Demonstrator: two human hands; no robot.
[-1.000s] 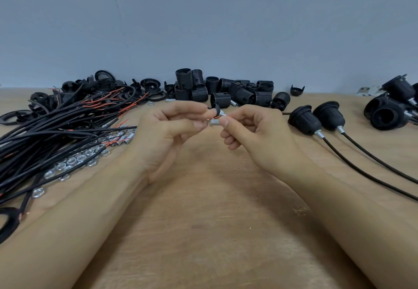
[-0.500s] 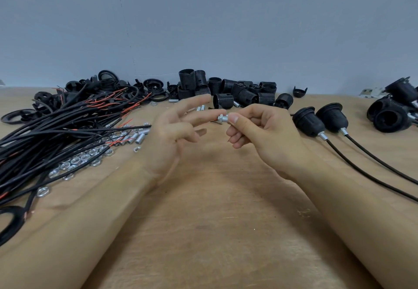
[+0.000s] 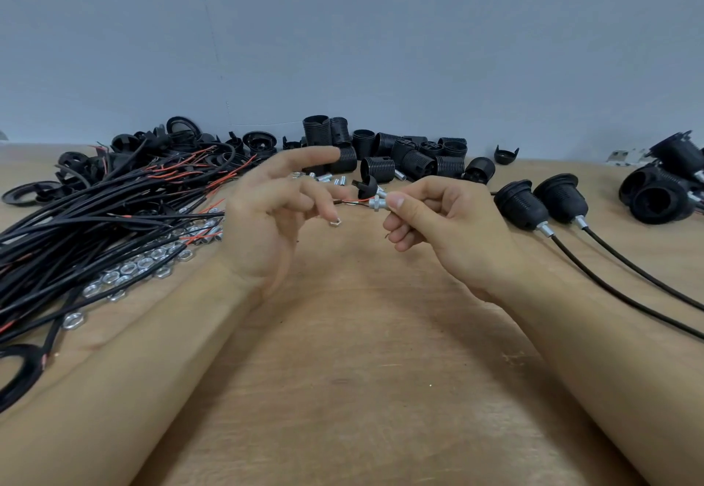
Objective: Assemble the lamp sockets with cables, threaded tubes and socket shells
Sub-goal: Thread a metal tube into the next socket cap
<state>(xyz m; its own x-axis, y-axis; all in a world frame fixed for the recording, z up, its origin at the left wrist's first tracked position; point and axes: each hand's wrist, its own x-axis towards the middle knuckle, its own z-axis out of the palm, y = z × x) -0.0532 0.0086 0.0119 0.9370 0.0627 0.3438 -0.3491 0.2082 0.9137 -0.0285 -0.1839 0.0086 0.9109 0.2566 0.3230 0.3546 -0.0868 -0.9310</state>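
Right hand (image 3: 442,226) pinches silver threaded tube (image 3: 378,203) above wooden table (image 3: 362,371) — nut on it, thin red wire poking out leftward, probably stripped; left hand (image 3: 274,215) loose, fingers spread, empty.

Bare forearms (image 3: 125,363), no sleeves

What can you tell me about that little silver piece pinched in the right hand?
It is a short threaded tube of shiny silvery metal, with a wider collar or nut round it. It lies roughly level above the wooden table, pinched between the thumb and forefinger of the right hand. Thin red and pale wire ends stick out of its left end toward the left hand, whose fingers are spread and do not grip it.
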